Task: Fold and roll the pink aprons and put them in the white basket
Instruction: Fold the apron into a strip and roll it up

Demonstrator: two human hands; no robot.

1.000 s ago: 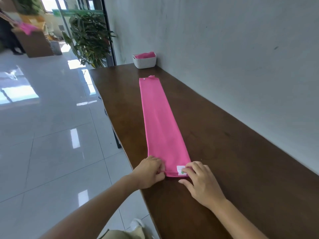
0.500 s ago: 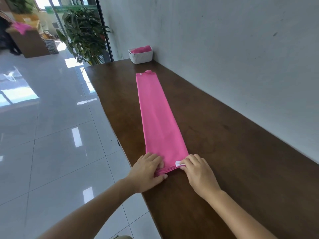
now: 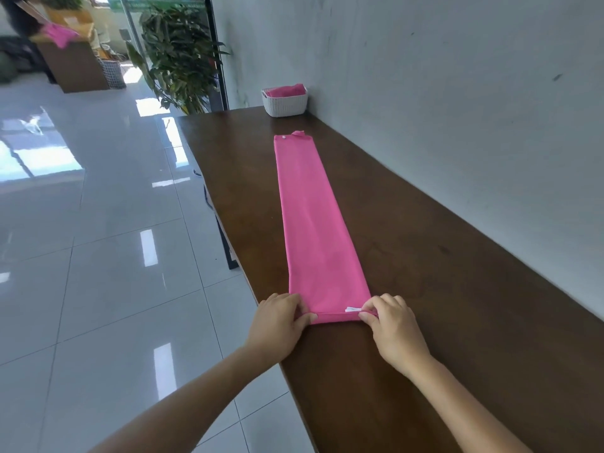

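A pink apron, folded into a long narrow strip, lies along the dark wooden table. Its near end is turned over into a small first roll with a white label showing. My left hand pinches the left corner of that rolled end. On the right corner, my right hand pinches the roll beside the label. At the table's far end by the wall stands the white basket, with pink fabric inside it.
A grey wall runs along the table's right side. The table's left edge drops to a glossy tiled floor. A potted plant stands beyond the far end, and a wooden counter with pink cloth is at the back left.
Both hands have turned the apron's near end over, so the flat edge with the label is now a small roll held at both corners.
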